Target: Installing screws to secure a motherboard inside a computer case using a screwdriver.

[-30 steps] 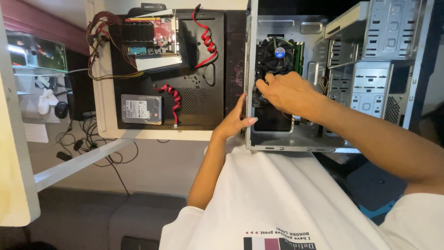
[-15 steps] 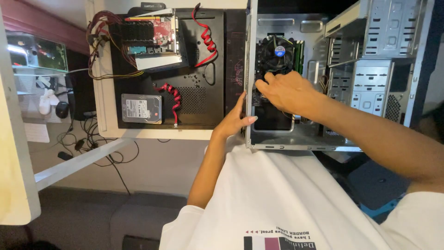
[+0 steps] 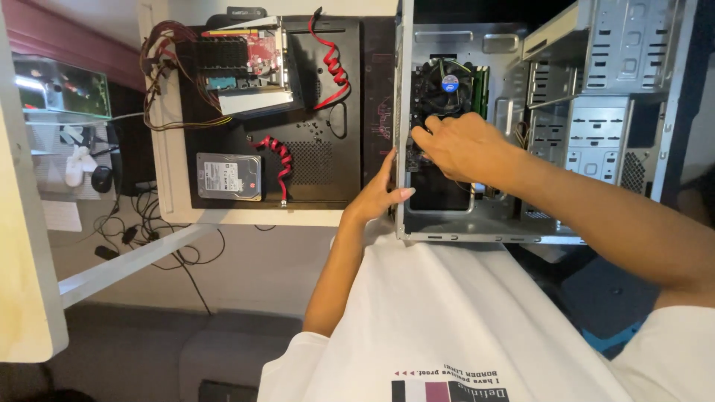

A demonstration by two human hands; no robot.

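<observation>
Right hand (image 3: 460, 145) inside open PC case (image 3: 477, 223), fingers curled at motherboard edge just below CPU fan (image 3: 447, 85); whether gripping anything, cannot tell — fingertips hidden. Left hand (image 3: 380, 195) open, flat against case's front rim, bracing. Black side panel (image 3: 335, 149) on surface beside case, w/ hard drive (image 3: 229, 176), red cables (image 3: 281, 156) and PSU (image 3: 246, 63) on top. Best approach, prob.: steady brace w/ left, small controlled pull or push w/ right, clear of fan blades.
</observation>
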